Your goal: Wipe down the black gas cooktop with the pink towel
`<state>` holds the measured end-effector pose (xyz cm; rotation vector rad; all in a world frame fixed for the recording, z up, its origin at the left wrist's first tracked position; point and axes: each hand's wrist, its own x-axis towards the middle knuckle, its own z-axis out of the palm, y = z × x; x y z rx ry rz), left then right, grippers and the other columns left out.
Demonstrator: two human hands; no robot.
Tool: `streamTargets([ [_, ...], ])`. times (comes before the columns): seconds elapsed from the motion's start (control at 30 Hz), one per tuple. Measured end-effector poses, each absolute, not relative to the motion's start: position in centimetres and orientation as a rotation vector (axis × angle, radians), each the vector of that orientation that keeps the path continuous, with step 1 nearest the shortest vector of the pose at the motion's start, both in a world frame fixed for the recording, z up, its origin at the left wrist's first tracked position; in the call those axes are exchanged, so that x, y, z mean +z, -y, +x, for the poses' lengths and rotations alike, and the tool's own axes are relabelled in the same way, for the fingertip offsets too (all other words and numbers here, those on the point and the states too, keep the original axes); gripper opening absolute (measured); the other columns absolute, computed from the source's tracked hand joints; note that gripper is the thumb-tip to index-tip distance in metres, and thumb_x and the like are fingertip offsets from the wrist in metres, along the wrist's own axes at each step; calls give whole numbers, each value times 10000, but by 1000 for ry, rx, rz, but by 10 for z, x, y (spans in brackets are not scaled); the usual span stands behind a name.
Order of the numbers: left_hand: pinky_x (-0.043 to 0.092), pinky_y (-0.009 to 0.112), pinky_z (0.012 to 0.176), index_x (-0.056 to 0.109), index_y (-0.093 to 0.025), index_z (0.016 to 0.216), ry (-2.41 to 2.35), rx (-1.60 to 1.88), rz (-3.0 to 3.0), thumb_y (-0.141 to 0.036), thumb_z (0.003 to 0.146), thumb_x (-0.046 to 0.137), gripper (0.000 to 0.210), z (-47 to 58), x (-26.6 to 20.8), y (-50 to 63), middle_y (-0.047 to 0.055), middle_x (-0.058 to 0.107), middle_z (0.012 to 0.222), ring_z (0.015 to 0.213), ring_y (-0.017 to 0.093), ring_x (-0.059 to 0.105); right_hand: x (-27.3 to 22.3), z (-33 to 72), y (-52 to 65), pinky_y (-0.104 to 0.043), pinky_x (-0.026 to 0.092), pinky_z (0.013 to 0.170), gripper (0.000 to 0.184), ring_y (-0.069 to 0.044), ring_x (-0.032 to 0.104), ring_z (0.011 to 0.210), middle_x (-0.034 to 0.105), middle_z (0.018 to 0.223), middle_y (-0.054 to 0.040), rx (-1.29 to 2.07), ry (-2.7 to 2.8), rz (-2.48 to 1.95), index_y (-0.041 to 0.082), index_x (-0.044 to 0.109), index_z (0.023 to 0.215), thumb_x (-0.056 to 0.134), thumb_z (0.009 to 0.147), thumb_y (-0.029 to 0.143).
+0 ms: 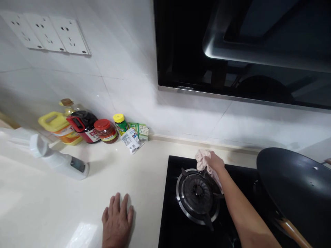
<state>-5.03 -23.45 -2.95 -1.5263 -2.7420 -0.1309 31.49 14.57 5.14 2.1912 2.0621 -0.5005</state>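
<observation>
My right hand (215, 162) is closed around a pink cloth (202, 159) and presses it on the black glass stovetop (172, 213) at the far rim of the left gas burner (198, 195). The forearm crosses the burner's right side. My left hand (117, 222) lies flat, palm down, fingers spread, on the cream countertop (51, 206) just left of the stovetop. It holds nothing.
A black wok (294, 187) with a wooden handle (292, 231) sits on the right burner. Against the wall stand a yellow oil jug (58, 126), a dark bottle (84, 125), a red-lidded jar (105, 131), a yellow-lidded jar (120, 123) and packets (132, 139). A white appliance (59, 159) lies at left. A range hood (243, 48) hangs above.
</observation>
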Motion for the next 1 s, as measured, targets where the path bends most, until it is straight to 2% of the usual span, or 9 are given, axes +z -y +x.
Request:
streamTargets([
  [0.13, 237, 566, 1251, 566, -133, 1488, 2734, -155, -1515, -408, 1008, 277, 624, -48, -28, 234, 201, 392, 1661, 1579, 365, 264, 55, 258, -152, -378, 456, 1011, 556, -285, 645, 1243, 656, 1411, -122, -550, -2263, 1914, 210, 486, 1469, 517, 944, 390],
  [0.33, 229, 547, 1258, 555, -151, 1497, 2759, -148, -1502, -408, 998, 323, 607, -47, -28, 234, 181, 386, 1669, 1585, 338, 255, 57, 176, -126, -354, 446, 1025, 524, -255, 613, 1278, 602, 1475, -117, -593, -2495, 1666, 207, 474, 1467, 499, 965, 358],
  [0.5, 243, 545, 1250, 562, -148, 1493, 2731, -66, -1488, -388, 1005, 321, 595, -47, -28, 234, 190, 407, 1657, 1579, 350, 278, 51, 114, -68, -391, 452, 1030, 444, -272, 598, 1253, 614, 1417, -131, -667, -2685, 1442, 209, 547, 1379, 551, 950, 324],
  [0.67, 265, 548, 1243, 549, -173, 1506, 2706, -35, -1485, -379, 1005, 357, 575, -46, -27, 233, 175, 420, 1656, 1573, 340, 298, 44, 85, 23, -455, 474, 1022, 480, -308, 614, 1218, 620, 1405, -153, -757, -2780, 1324, 198, 532, 1398, 577, 930, 293],
  [0.77, 285, 562, 1232, 579, -156, 1477, 2732, -58, -1492, -364, 1008, 366, 556, -46, -25, 232, 189, 417, 1653, 1567, 361, 306, 34, 76, 77, -406, 500, 1005, 436, -268, 638, 1191, 663, 1351, -106, -867, -2809, 1288, 215, 554, 1359, 577, 933, 304],
  [0.87, 285, 565, 1231, 637, -125, 1412, 2749, -81, -1523, -305, 999, 389, 514, -46, -22, 233, 213, 420, 1644, 1560, 377, 315, 29, 75, 104, -357, 516, 976, 328, -216, 660, 1117, 701, 1235, -66, -1131, -2865, 1417, 222, 604, 1272, 518, 960, 278],
  [0.93, 287, 569, 1229, 625, -130, 1425, 2729, -137, -1541, -253, 988, 394, 509, -47, -21, 235, 223, 426, 1635, 1555, 377, 324, 39, 79, 103, -363, 517, 977, 304, -213, 654, 1086, 698, 1179, -63, -1299, -2938, 1518, 226, 636, 1236, 516, 961, 272],
  [1.0, 298, 577, 1223, 618, -157, 1434, 2696, -242, -1564, -258, 987, 407, 504, -47, -20, 238, 216, 446, 1620, 1547, 376, 334, 62, 87, 93, -372, 512, 990, 300, -213, 638, 1068, 679, 1135, -59, -1322, -3031, 1564, 237, 665, 1221, 532, 955, 272],
])
